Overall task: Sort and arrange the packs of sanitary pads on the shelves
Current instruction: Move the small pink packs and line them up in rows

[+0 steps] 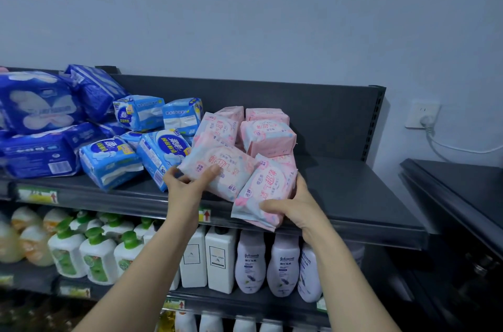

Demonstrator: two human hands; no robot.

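Note:
On the dark top shelf (pixel 353 195) lie several pink packs of sanitary pads. My left hand (pixel 187 182) grips the near-left edge of one flat pink pack (pixel 231 168). My right hand (pixel 288 206) holds a second pink pack (pixel 261 195) at the shelf's front edge, thumb on its face and fingers behind it. More pink packs (pixel 268 135) are piled behind these two. To the left lie several light blue packs (pixel 160 152), and further left large dark blue packs (pixel 38 106) are stacked.
The top shelf's right part is bare, ending at a perforated upright (pixel 374 125). Below stand green-capped bottles (pixel 95 255), white bottles (pixel 220 261) and lilac lotion bottles (pixel 283 263). A wall socket with a plugged cable (pixel 423 116) and a second dark shelf unit (pixel 462 195) are at the right.

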